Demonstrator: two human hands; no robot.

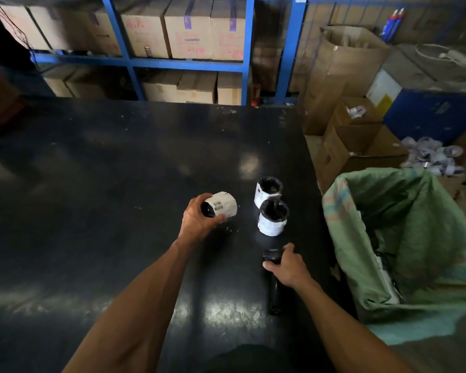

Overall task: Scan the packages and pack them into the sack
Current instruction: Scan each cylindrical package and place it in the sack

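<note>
A labelled package [221, 208] lay tilted in the left hand [199, 219], fingers wrapped around it, just above the black table [105, 170]. Two more packages [271, 205] stood to its right. The right hand [288, 266] gripped a black scanner [273, 281]. The green sack [409, 238] gaped open at the right.

I count three packages on or over the surface [119, 170]: one [221, 207] to the left of the scanner [273, 281] and beyond it, and two standing just beyond the scanner, the nearer [272, 220] touching the farther [267, 193]. One scanner. One green sack [414, 238], to the scanner's right. Two hands: the left [199, 219] and the right [288, 266]. Far right of the scanner, a heap of packages [433, 154] on the floor, too blurred for me to count.
</note>
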